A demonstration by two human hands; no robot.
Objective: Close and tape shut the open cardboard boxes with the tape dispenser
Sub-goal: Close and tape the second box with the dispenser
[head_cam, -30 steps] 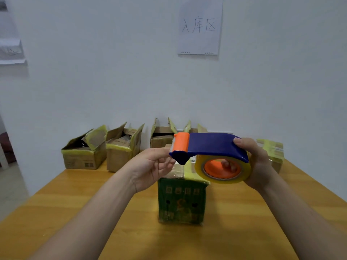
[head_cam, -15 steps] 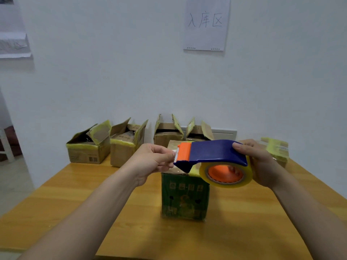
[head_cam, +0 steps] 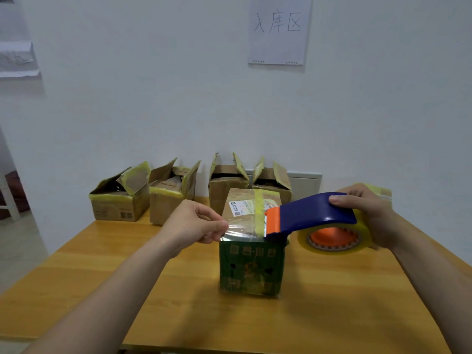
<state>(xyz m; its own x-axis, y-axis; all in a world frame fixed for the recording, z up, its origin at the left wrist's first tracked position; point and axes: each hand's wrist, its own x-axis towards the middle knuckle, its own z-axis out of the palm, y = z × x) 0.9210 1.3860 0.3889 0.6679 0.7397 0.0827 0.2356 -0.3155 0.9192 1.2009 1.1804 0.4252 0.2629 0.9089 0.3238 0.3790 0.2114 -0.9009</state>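
Observation:
A green-sided cardboard box stands closed in the middle of the table, its brown top crossed by a yellow tape strip. My right hand grips the blue and orange tape dispenser with its clear tape roll, held just above the box's near right top edge. My left hand pinches the free end of the clear tape, which is stretched from the dispenser's orange blade across the box's front top edge.
Several open cardboard boxes line the far edge of the wooden table against the white wall. Another taped box sits behind my right hand. A paper sign hangs on the wall. Floor lies to the left.
My left hand has taken the tape end and drawn a short length out to the left. The dispenser has moved right and down toward the box top.

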